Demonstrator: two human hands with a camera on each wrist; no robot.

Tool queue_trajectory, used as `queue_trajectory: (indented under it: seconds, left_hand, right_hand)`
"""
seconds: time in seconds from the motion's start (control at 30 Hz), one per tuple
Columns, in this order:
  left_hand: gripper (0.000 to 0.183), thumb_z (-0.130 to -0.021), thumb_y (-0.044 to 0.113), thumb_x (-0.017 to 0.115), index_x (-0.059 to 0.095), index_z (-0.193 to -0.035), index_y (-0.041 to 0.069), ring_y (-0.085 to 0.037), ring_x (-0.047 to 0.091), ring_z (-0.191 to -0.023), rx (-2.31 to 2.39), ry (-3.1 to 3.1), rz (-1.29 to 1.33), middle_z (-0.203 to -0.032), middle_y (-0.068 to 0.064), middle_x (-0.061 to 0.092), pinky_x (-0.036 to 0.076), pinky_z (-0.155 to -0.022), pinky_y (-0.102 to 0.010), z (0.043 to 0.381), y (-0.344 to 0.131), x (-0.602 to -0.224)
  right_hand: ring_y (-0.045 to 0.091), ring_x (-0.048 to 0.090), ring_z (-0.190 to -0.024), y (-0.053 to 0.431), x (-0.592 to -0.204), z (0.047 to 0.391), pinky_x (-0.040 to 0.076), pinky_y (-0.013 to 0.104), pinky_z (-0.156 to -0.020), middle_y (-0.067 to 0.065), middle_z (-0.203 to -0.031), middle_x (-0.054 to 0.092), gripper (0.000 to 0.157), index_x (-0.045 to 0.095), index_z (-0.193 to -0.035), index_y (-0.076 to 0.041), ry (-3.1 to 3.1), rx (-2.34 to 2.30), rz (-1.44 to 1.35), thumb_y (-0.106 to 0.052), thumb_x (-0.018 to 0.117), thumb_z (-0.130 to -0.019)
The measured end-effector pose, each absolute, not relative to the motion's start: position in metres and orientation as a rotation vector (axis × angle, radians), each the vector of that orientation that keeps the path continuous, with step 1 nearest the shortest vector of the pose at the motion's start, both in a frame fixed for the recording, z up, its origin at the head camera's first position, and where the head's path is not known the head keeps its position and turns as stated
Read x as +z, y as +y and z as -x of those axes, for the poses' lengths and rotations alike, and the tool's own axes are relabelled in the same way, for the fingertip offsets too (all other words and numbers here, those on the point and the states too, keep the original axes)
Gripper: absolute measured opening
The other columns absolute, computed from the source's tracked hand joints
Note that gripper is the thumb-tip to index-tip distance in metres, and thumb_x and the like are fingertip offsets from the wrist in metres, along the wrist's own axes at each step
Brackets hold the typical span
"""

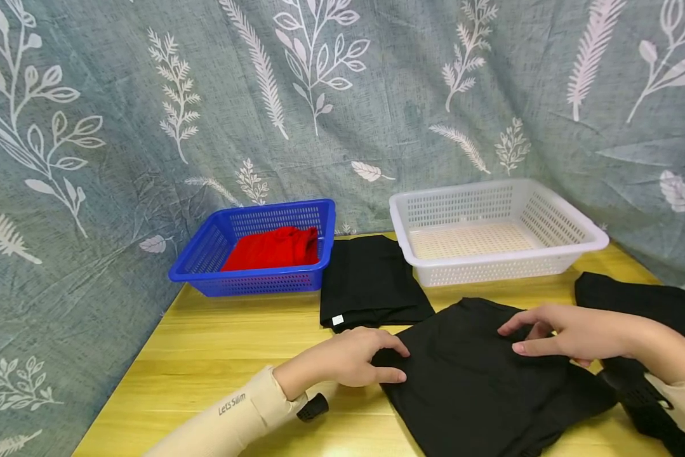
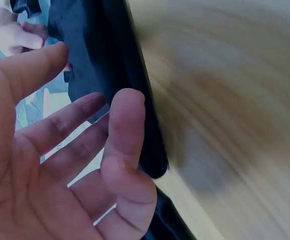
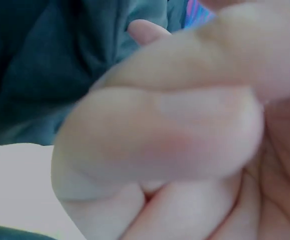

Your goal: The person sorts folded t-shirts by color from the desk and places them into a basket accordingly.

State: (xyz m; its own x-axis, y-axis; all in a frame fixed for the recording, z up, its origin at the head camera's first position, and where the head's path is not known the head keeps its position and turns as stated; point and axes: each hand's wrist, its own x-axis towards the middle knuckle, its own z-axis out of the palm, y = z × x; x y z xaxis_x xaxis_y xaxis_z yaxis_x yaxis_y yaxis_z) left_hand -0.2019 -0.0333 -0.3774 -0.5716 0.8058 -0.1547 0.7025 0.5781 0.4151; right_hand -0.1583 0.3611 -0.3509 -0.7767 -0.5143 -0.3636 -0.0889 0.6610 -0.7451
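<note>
A black cloth garment point(image 1: 468, 374) lies spread on the table with a few soft creases. At its left edge is my left hand point(image 1: 353, 358), thumb and forefinger apart. The left wrist view shows that hand's fingers point(image 2: 127, 120) loosely bent beside the dark cloth point(image 2: 94, 45), with nothing between them. Over the garment's upper right part hovers my right hand point(image 1: 571, 333), its thumb and forefinger spread and the other fingers bent under. In the right wrist view the bent fingers point(image 3: 160, 135) fill the middle and hide much of the dark cloth point(image 3: 44, 65) behind.
Behind the garment lies a folded black cloth point(image 1: 371, 279) with a small white tag. A blue basket point(image 1: 262, 282) holding red cloth point(image 1: 273, 247) stands back left; a white basket point(image 1: 508, 260) stands back right. More black cloth point(image 1: 633, 298) lies at right, partly under my forearm.
</note>
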Motion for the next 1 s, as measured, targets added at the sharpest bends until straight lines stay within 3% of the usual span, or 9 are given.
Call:
queue_trajectory:
  seconds: [0.1, 0.3, 0.4, 0.53, 0.63, 0.7, 0.83, 1.0]
  left_hand:
    - [0.038, -0.104, 0.042, 0.072, 0.072, -0.137, 0.024, -0.010, 0.061, -0.138, 0.453, 2.508, -1.218, -0.145, 0.007, 0.069, 0.047, -0.118, -0.029, 0.205, -0.034, -0.378]
    - [0.040, -0.103, 0.043, 0.072, 0.071, -0.138, 0.024, -0.011, 0.061, -0.137, 0.452, 2.529, -1.191, -0.146, 0.007, 0.068, 0.046, -0.119, -0.031, 0.210, -0.039, -0.378]
    - [0.040, -0.103, 0.041, 0.073, 0.071, -0.139, 0.024, -0.006, 0.068, -0.112, 0.503, 2.501, -1.184, -0.144, 0.005, 0.068, 0.053, -0.105, -0.025, 0.210, -0.045, -0.378]
    - [0.041, -0.101, 0.038, 0.076, 0.070, -0.139, 0.025, 0.002, 0.063, -0.078, 0.626, 2.466, -1.136, -0.135, -0.002, 0.065, 0.053, -0.084, -0.017, 0.205, -0.057, -0.379]
    - [0.043, -0.100, 0.035, 0.078, 0.068, -0.140, 0.025, 0.004, 0.064, -0.077, 0.726, 2.444, -1.070, -0.127, -0.006, 0.062, 0.053, -0.083, -0.017, 0.199, -0.068, -0.377]
    - [0.045, -0.100, 0.033, 0.078, 0.066, -0.142, 0.022, 0.002, 0.068, -0.077, 0.799, 2.402, -1.037, -0.119, -0.007, 0.063, 0.054, -0.082, -0.018, 0.196, -0.075, -0.376]
    - [0.049, -0.102, 0.024, 0.077, 0.060, -0.148, 0.019, -0.013, 0.074, -0.072, 0.973, 2.215, -0.938, -0.105, -0.004, 0.067, 0.058, -0.070, -0.023, 0.188, -0.085, -0.373]
    - [0.053, -0.103, 0.017, 0.074, 0.054, -0.152, 0.024, -0.022, 0.076, -0.072, 1.086, 1.984, -0.818, -0.103, -0.004, 0.068, 0.064, -0.065, -0.033, 0.179, -0.087, -0.374]
  right_hand:
    - [0.005, 0.037, -0.046, 0.357, -0.351, 0.154, 0.040, 0.023, -0.044, 0.012, -0.120, 0.071, 0.045, 0.058, -0.150, -0.004, 2.292, -1.011, 0.509, -0.024, 0.064, -0.110]
    - [0.005, 0.035, -0.044, 0.350, -0.352, 0.147, 0.045, 0.028, -0.044, 0.010, -0.109, 0.068, 0.043, 0.059, -0.149, -0.009, 2.301, -0.999, 0.544, -0.025, 0.063, -0.110]
    - [0.005, 0.035, -0.044, 0.349, -0.352, 0.146, 0.045, 0.028, -0.044, 0.009, -0.109, 0.070, 0.043, 0.059, -0.150, -0.008, 2.306, -1.007, 0.543, -0.025, 0.063, -0.110]
    - [0.006, 0.035, -0.044, 0.352, -0.353, 0.144, 0.042, 0.027, -0.043, 0.011, -0.121, 0.071, 0.044, 0.059, -0.151, -0.008, 2.309, -1.019, 0.521, -0.024, 0.062, -0.110]
    - [0.008, 0.035, -0.045, 0.357, -0.353, 0.143, 0.040, 0.027, -0.044, 0.014, -0.133, 0.067, 0.046, 0.057, -0.153, -0.007, 2.296, -1.035, 0.492, -0.024, 0.061, -0.111]
    - [0.008, 0.036, -0.047, 0.360, -0.353, 0.143, 0.041, 0.027, -0.045, 0.018, -0.137, 0.065, 0.046, 0.056, -0.154, -0.006, 2.288, -1.051, 0.490, -0.023, 0.060, -0.111]
    - [0.009, 0.033, -0.049, 0.368, -0.352, 0.143, 0.039, 0.027, -0.047, 0.013, -0.126, 0.066, 0.047, 0.053, -0.154, -0.002, 2.322, -1.049, 0.501, -0.021, 0.059, -0.112]
    - [0.008, 0.040, -0.051, 0.380, -0.356, 0.139, 0.046, 0.028, -0.049, 0.014, -0.123, 0.060, 0.053, 0.049, -0.159, -0.007, 2.378, -0.999, 0.437, -0.025, 0.061, -0.111]
